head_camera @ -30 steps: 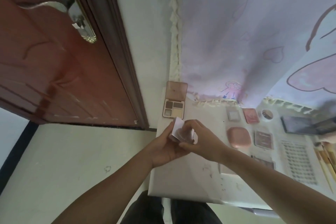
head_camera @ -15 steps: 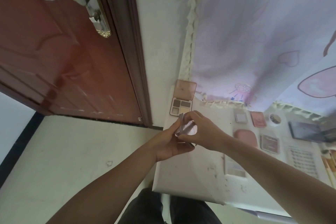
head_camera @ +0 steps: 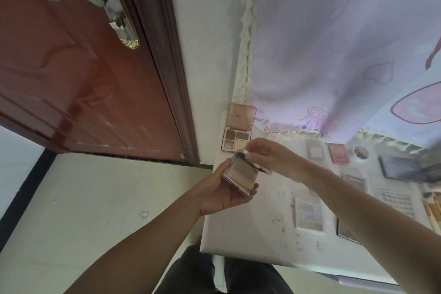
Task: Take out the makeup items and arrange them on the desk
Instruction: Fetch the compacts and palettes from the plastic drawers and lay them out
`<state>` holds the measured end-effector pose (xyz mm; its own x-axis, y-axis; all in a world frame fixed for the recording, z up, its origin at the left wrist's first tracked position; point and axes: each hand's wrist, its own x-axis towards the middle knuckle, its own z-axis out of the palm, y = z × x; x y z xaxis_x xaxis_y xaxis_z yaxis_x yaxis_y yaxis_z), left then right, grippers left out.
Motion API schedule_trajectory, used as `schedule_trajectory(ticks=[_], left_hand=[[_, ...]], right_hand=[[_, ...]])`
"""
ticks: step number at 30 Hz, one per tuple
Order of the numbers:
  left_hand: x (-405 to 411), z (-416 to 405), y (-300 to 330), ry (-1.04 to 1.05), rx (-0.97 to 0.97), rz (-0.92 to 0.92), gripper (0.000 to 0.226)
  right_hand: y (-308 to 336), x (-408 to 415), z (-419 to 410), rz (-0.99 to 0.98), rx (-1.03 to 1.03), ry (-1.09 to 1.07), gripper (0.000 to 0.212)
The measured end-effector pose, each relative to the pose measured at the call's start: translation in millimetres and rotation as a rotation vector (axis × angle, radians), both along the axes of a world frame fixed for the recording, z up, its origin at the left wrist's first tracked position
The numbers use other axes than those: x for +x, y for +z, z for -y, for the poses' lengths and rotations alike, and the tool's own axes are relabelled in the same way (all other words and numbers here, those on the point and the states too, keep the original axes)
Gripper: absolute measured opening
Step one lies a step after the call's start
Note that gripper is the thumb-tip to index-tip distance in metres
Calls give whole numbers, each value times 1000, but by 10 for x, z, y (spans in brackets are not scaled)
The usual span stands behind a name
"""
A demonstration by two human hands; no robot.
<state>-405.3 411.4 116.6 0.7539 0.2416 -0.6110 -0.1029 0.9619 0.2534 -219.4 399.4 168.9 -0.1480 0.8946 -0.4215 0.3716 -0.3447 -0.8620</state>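
The left hand [head_camera: 223, 194] cradles a small palette [head_camera: 239, 175] above the white desk [head_camera: 250, 241] while the right hand [head_camera: 267, 155] pinches its raised lid [head_camera: 253, 161], so opening it seems underway; next, probably, laying it beside the open eyeshadow palette [head_camera: 237, 137].

Open beige palette [head_camera: 241, 174], tilted above desk [head_camera: 250, 229]

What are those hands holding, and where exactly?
The left hand cradles a small palette by its base; the right hand pinches its lid's top edge.
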Motion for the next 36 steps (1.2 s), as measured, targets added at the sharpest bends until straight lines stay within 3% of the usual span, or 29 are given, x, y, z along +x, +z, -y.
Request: schedule_trajectory(ticks=[3, 5, 10, 15, 19, 21, 26, 29, 32, 36], left_hand=[[-81, 3, -54, -7, -4, 9, 59], [-144, 16, -87, -20, -1, -12, 56], [-202, 90, -207, 42, 62, -148, 38], [-147, 77, -352, 100, 445, -466, 26], [-98, 32, -451, -108, 947, -840, 25], [-86, 16, -506, -153, 1080, -931, 30], [-133, -24, -583, -337, 1313, -1010, 36], [-158, -17, -588, -364, 1339, -1023, 40], [-170, 19, -541, -335, 1386, -1077, 46], [25, 155, -398, -168, 1686, -1023, 39]], right_hand=[[-42, 80, -125, -59, -63, -175, 19], [-126, 101, -169, 57, -104, -226, 27], [-329, 41, -257, 381, 16, -30, 27], [-474, -93, -428, 472, 156, 93, 25], [-568, -154, -563, 480, 221, 101, 24], [-610, -153, -611, 473, 233, 92, 24], [-685, -178, -679, 471, 192, 62, 24], [-651, -191, -674, 455, 170, 41, 25], [-525, -74, -614, 459, 176, -47, 29], [-397, 341, -233, 557, 162, -52, 26]])
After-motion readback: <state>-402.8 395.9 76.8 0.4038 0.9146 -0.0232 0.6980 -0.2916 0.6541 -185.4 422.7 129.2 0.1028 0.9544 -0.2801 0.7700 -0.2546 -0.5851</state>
